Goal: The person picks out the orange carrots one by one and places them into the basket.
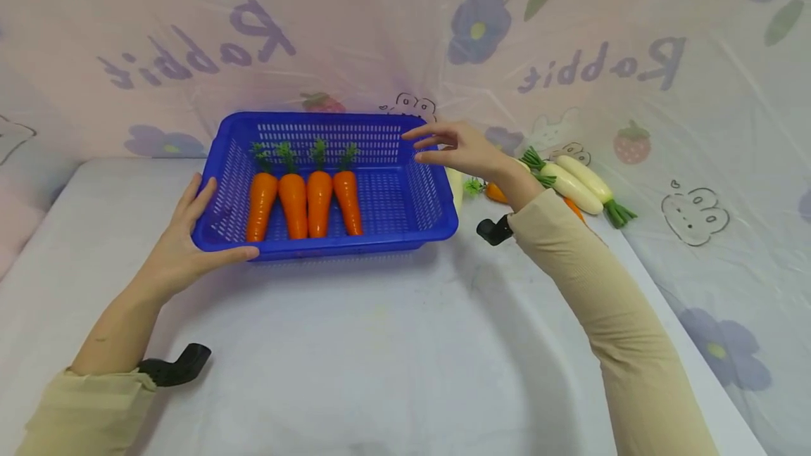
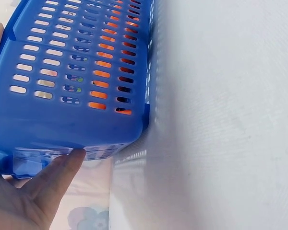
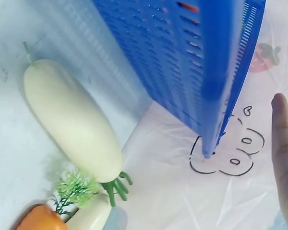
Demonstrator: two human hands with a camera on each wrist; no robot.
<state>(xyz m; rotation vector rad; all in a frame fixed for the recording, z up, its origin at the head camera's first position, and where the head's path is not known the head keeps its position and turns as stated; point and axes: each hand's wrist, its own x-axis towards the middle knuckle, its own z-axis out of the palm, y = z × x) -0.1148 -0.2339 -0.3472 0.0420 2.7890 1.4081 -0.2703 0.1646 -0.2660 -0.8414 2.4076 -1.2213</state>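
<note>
A blue plastic basket [image 1: 329, 245] with slotted walls stands on the table. Inside, at its left and middle, several orange toy carrots [image 1: 293, 206] lie side by side, green tops toward the back. My left hand [image 1: 177, 252] holds the basket's front left corner, thumb along the front and fingers at the left end. In the left wrist view, an extended finger [image 2: 60, 177] touches the outer wall. My right hand [image 1: 465, 150] hovers by the right rim with fingers loosely bent and nothing in them. In the right wrist view, its fingers [image 3: 284, 148] are apart from the basket.
Right of the basket, partly behind my right arm, lie several white radishes [image 1: 573, 188] and an orange carrot [image 1: 496, 193]. One radish [image 3: 74, 120] lies close beside the basket's end. A printed rabbit-pattern cloth [image 1: 380, 34] hangs behind the white table [image 1: 355, 357].
</note>
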